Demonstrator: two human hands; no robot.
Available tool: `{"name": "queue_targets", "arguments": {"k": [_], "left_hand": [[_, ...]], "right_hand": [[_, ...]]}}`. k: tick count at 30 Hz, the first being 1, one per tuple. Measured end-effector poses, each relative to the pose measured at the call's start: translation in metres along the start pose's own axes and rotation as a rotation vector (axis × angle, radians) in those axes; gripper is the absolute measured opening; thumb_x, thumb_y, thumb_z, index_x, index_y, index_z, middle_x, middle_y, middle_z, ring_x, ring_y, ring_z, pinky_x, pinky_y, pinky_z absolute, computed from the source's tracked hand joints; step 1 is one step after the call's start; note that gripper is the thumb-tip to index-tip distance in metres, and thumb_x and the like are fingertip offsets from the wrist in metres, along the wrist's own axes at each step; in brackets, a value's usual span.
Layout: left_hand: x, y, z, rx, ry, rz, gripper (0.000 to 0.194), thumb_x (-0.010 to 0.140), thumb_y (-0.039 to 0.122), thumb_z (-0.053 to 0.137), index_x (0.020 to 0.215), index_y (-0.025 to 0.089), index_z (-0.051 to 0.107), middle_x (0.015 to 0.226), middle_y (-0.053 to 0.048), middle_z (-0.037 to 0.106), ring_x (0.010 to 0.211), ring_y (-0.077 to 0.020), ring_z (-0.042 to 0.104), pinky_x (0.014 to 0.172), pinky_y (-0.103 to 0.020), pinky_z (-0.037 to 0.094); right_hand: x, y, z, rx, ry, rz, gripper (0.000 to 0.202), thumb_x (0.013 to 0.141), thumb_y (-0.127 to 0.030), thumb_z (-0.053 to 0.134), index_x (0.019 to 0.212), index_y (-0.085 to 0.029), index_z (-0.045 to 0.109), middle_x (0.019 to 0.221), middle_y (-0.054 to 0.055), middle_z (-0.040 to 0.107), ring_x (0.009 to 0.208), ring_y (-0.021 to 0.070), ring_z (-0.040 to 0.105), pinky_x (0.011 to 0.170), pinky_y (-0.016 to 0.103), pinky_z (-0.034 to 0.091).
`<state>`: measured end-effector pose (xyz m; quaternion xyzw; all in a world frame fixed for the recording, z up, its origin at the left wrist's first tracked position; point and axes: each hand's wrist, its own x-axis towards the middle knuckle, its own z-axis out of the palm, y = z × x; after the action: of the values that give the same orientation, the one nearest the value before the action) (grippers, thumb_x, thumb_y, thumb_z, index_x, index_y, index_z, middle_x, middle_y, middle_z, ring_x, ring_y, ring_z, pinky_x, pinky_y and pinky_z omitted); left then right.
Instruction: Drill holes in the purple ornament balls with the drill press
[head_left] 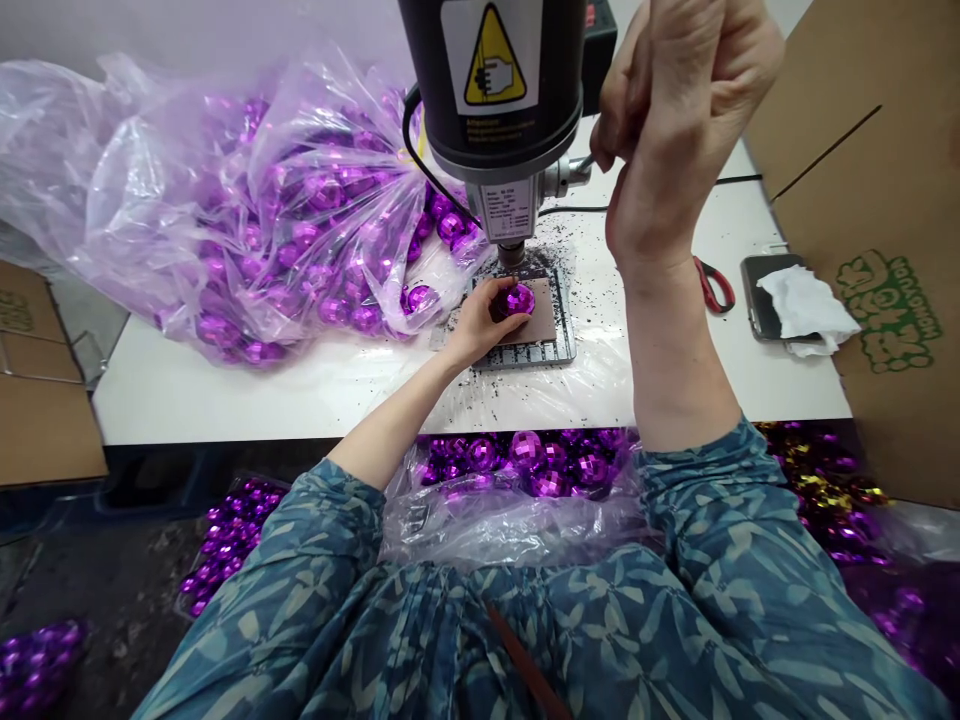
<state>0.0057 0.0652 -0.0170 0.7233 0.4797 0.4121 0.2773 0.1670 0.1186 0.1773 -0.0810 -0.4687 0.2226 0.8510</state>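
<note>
My left hand (486, 318) pinches a shiny purple faceted ball (517, 299) between thumb and fingers. The ball rests on a small brown board (541, 325) over the slotted metal base (561, 355) of a bench press machine. Just above the ball is the machine's spindle (511, 254), under its black motor head (495, 130). My right hand (686, 120) is raised beside the head, fingers closed around the press lever (583, 168). Only a short metal piece of that lever shows; the hand hides the rest.
Purple balls fill a large clear bag (285, 230) on the left of the white table (225, 400). More balls lie in an open bag (517, 515) at my lap. Red-handled scissors (716, 287), a phone (761, 300) with white tissue (806, 305), dark shavings and a cardboard box (885, 200) are around.
</note>
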Motion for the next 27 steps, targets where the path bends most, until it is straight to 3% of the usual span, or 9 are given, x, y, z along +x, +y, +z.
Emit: {"name": "queue_targets", "arguments": {"k": [5, 9, 11, 13, 16, 19, 24, 27], "left_hand": [[-0.007, -0.004, 0.007, -0.004, 0.026, -0.024, 0.058, 0.088, 0.043, 0.091, 0.136, 0.025, 0.064, 0.129, -0.012, 0.076, 0.122, -0.0309, 0.073, 0.11, -0.05, 0.06], [-0.009, -0.005, 0.008, -0.025, 0.038, -0.022, 0.057, 0.088, 0.045, 0.09, 0.136, 0.026, 0.064, 0.13, -0.011, 0.077, 0.122, -0.0302, 0.074, 0.11, -0.049, 0.06], [-0.009, -0.005, 0.008, -0.032, 0.043, -0.023, 0.057, 0.089, 0.046, 0.09, 0.136, 0.026, 0.064, 0.131, -0.012, 0.077, 0.124, -0.0304, 0.073, 0.111, -0.049, 0.06], [-0.009, -0.004, 0.008, -0.038, 0.044, -0.033, 0.058, 0.089, 0.047, 0.09, 0.136, 0.025, 0.064, 0.131, -0.012, 0.077, 0.125, -0.0309, 0.073, 0.112, -0.049, 0.06], [-0.01, -0.004, 0.009, -0.044, 0.043, -0.049, 0.059, 0.088, 0.05, 0.09, 0.135, 0.026, 0.064, 0.131, -0.011, 0.077, 0.124, -0.0311, 0.073, 0.112, -0.051, 0.059], [-0.01, -0.004, 0.008, -0.042, 0.039, -0.05, 0.059, 0.088, 0.05, 0.09, 0.135, 0.026, 0.064, 0.131, -0.011, 0.077, 0.124, -0.0306, 0.073, 0.112, -0.051, 0.059], [-0.011, -0.006, 0.009, -0.055, 0.058, -0.044, 0.06, 0.087, 0.05, 0.092, 0.133, 0.025, 0.064, 0.129, -0.011, 0.077, 0.121, -0.0306, 0.074, 0.11, -0.051, 0.06], [-0.011, -0.008, 0.011, -0.065, 0.07, -0.049, 0.059, 0.086, 0.052, 0.092, 0.131, 0.026, 0.065, 0.128, -0.01, 0.077, 0.121, -0.0303, 0.073, 0.109, -0.05, 0.06]], "right_hand": [[-0.003, 0.003, -0.002, -0.034, -0.009, -0.051, 0.067, 0.082, -0.077, 0.07, 0.064, -0.019, 0.043, 0.049, -0.009, 0.015, 0.037, -0.0007, 0.017, 0.037, 0.021, 0.014], [-0.015, 0.0, -0.012, -0.101, -0.026, -0.135, 0.055, 0.093, -0.075, 0.063, 0.083, -0.021, 0.067, 0.047, -0.009, 0.013, 0.037, 0.002, 0.012, 0.039, 0.025, 0.013], [-0.024, -0.007, -0.018, -0.17, -0.054, -0.125, 0.051, 0.095, -0.075, 0.061, 0.091, -0.025, 0.072, 0.046, -0.008, 0.015, 0.039, 0.0028, 0.013, 0.043, 0.026, 0.017], [-0.032, -0.014, -0.023, -0.236, -0.087, -0.097, 0.055, 0.096, -0.076, 0.057, 0.078, -0.024, 0.066, 0.047, -0.007, 0.019, 0.041, 0.0024, 0.018, 0.046, 0.026, 0.02], [-0.041, -0.023, -0.025, -0.283, -0.085, -0.049, 0.073, 0.097, -0.077, 0.053, 0.057, -0.018, 0.037, 0.046, -0.005, 0.022, 0.043, 0.0016, 0.019, 0.049, 0.027, 0.024], [-0.045, -0.028, -0.027, -0.288, -0.086, -0.001, 0.081, 0.095, -0.078, 0.056, 0.057, -0.019, 0.016, 0.045, -0.004, 0.019, 0.044, 0.0024, 0.016, 0.049, 0.031, 0.022], [-0.052, -0.027, -0.035, -0.348, -0.133, 0.018, 0.084, 0.097, -0.078, 0.053, 0.054, -0.02, 0.011, 0.043, -0.002, 0.014, 0.045, 0.0044, 0.014, 0.052, 0.035, 0.017], [-0.057, -0.024, -0.041, -0.305, -0.124, -0.023, 0.084, 0.1, -0.067, 0.058, 0.053, -0.017, 0.009, 0.044, -0.002, 0.015, 0.045, 0.0042, 0.015, 0.052, 0.034, 0.015]]}}
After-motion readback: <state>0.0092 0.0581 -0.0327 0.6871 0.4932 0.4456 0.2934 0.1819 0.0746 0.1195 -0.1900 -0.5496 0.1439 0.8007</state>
